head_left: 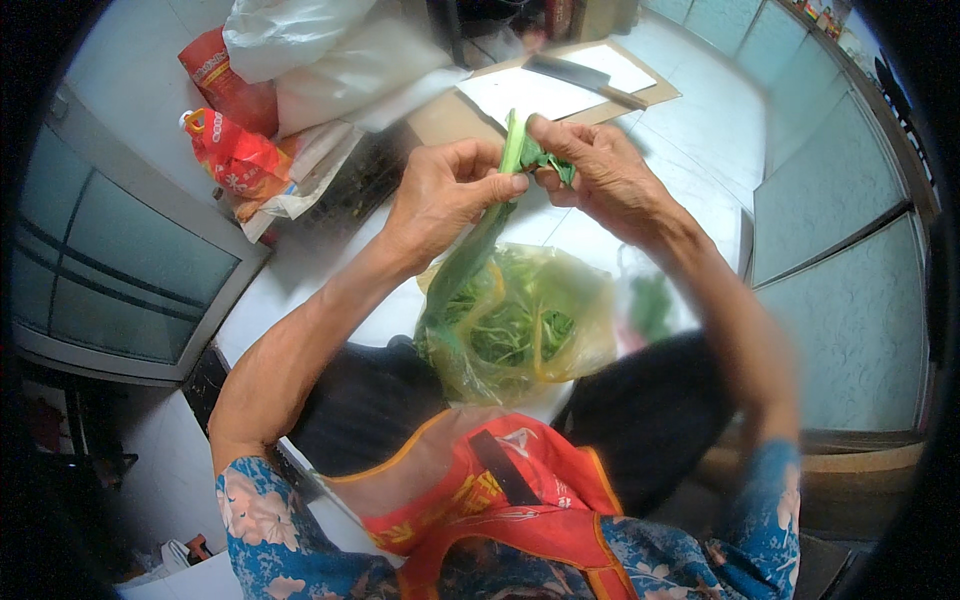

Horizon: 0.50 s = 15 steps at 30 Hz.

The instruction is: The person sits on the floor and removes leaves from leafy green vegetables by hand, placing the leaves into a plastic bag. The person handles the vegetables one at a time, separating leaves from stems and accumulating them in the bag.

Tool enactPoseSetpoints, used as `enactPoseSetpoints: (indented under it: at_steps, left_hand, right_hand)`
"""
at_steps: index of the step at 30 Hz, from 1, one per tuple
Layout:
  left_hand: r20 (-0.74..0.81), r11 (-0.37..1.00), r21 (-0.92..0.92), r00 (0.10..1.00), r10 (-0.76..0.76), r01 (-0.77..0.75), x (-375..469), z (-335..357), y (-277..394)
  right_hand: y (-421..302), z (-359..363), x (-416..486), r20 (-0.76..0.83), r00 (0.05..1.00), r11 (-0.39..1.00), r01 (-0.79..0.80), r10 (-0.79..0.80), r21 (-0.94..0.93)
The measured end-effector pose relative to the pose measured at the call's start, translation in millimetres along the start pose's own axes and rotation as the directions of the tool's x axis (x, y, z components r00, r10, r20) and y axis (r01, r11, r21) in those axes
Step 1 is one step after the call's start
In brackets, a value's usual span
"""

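Note:
My left hand [457,191] is shut around a long leafy green vegetable stalk [514,142]; its pale cut-looking end points up and its dark leaf hangs down to the left. At the top right of the stalk, my right hand [592,165] pinches a crumpled piece of green leaf [553,163] between thumb and fingers, close beside the stalk. Below both hands, between the knees, stands an open yellowish plastic bag [592,315] holding many thin green stems and leaves [517,330]. Whether the leaf piece is still joined to the stalk is unclear.
A cleaver [570,73] lies on a white board [495,94] over cardboard [664,94] ahead. Plastic sacks [352,75] and a red package [240,161] are at upper left. A blurred bag with greens [649,300] sits right. A glass-panelled door [127,262] and cabinets [832,180] flank the floor.

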<state>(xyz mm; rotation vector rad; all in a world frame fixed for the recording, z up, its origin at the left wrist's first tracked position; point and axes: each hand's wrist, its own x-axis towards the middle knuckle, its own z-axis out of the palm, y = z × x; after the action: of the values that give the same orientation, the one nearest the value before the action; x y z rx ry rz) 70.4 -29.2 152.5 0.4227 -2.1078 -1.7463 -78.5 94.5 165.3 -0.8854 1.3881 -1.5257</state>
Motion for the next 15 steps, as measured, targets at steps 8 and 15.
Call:
enactPoseSetpoints:
  at_steps: [8, 15]
  left_hand:
    - [0.081, 1.0, -0.001, 0.997, 0.02, -0.02, 1, -2, -3]
    - [0.086, 0.932, -0.353, 0.995, -0.055, 0.082, 5, -2, 6]
  right_hand:
    - [2, -6, 6, -0.028, 0.99, 0.956, 0.129, -0.141, -0.263]
    - [2, -38, 13, -0.059, 0.995, 0.996, 0.075, -0.079, -0.057]
